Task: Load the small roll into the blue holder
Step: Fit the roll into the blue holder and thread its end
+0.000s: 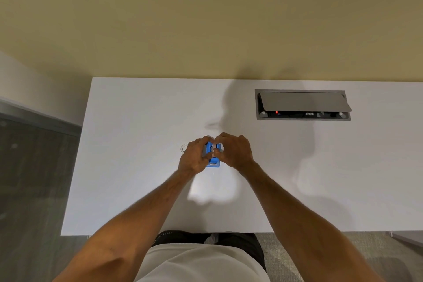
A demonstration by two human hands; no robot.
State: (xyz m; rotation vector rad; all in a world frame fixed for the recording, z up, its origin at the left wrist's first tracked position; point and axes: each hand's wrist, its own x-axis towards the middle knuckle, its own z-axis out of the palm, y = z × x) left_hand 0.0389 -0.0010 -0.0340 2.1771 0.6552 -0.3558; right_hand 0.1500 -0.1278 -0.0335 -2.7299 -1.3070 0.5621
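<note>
A small blue holder (213,162) stands on the white table (137,144), a metal cutter showing at its near end. My left hand (194,158) grips its left side. My right hand (235,151) closes over its right side, fingertips pinched at the top middle. A small clear roll (184,148) lies flat on the table just left of my left hand, partly hidden by my fingers. Most of the holder's top is covered by both hands.
An open cable box (302,105) with a raised grey lid is set into the table at the back right. A beige wall rises behind the far table edge. The table's left edge drops to a dark floor.
</note>
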